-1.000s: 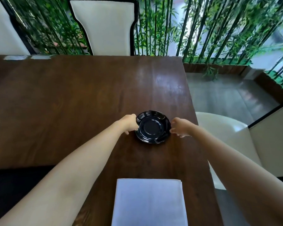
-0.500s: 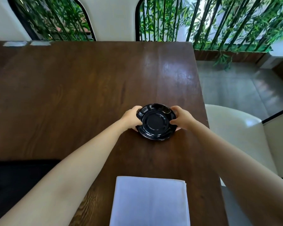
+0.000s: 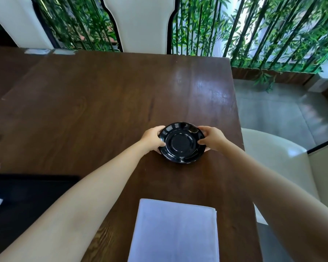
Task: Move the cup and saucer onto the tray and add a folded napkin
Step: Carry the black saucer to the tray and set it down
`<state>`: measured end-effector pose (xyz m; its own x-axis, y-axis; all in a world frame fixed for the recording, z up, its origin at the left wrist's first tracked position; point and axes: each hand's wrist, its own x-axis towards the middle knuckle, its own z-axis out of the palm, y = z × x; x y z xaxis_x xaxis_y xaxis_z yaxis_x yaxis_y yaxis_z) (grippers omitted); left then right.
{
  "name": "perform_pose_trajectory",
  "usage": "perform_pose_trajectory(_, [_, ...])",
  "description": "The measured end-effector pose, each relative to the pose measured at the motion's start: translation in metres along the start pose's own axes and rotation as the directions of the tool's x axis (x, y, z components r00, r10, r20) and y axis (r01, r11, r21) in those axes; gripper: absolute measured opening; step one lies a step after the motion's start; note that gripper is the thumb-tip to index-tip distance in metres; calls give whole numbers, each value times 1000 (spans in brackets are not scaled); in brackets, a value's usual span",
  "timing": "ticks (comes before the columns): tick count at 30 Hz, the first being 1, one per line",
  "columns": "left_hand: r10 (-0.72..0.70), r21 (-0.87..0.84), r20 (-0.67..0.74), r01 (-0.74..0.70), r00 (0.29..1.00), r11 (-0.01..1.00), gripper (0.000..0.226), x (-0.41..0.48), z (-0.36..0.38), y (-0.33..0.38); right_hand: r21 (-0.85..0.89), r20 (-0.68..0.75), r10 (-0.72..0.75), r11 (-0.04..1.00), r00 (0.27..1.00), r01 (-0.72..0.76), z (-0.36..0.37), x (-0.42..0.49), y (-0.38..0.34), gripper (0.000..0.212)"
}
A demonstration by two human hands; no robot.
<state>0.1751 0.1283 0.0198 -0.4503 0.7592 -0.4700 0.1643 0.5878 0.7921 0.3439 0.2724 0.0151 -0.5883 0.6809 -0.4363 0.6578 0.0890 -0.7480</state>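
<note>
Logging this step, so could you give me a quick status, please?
Left hand and right hand grip black saucer. Black tray left. Folded napkin near. Path clear.

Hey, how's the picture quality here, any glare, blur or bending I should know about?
Head view: daylight glare streaks the dark wooden table beyond the glossy black saucer, which carries bright highlights on its rim; the wide lens bows the table edges and stretches both forearms; the white object at the left edge on the black tray is blurred; the hands, left and right, and the folded white napkin look sharp.
</note>
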Motion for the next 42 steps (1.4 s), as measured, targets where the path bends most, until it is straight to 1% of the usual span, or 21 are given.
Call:
perform_pose_trajectory(4, [25,-13,-31,-25,999,1000,64,-19,-21,3,-12,24,-34,999,999,34,6,-11,-24,58])
perform_pose_trajectory(10, [13,-27,-92,-15,996,1000,71,-58,-64,-2,-29,53,-85,996,995,87,30,-37,-72,57])
perform_pose_trajectory(16, [24,21,-158,-21,987,1000,72,-105,-116,-24,-43,100,-132,990,986,136,71,-69,-120,55])
perform_pose_trajectory(21, [36,-6,-216,-38,976,999,71,-157,-165,-54,-97,144,-201,972,969,216,120,-96,-163,54])
perform_pose_trajectory(23, [42,-24,-242,-50,969,998,67,-181,-186,-71,-125,177,-231,959,957,255,144,-107,-179,54])
perform_pose_trajectory(25, [32,-36,-267,-43,963,998,67,-205,-207,-92,-111,212,-247,955,946,274,173,-118,-193,55])
perform_pose_trajectory(29, [-7,-132,-295,-34,956,991,65,-254,-246,-144,-70,298,-282,947,912,315,241,-141,-211,53])
perform_pose_trajectory(35, [-138,-186,-317,82,938,979,66,-315,-290,-236,38,402,-262,962,877,270,351,-174,-220,51])
perform_pose_trajectory(38, [-186,-197,-360,120,914,973,68,-339,-303,-278,9,429,-255,960,867,278,399,-188,-215,49])
perform_pose_trajectory(42, [-254,-238,-367,174,895,956,67,-366,-311,-326,-35,452,-269,947,851,319,451,-206,-203,43])
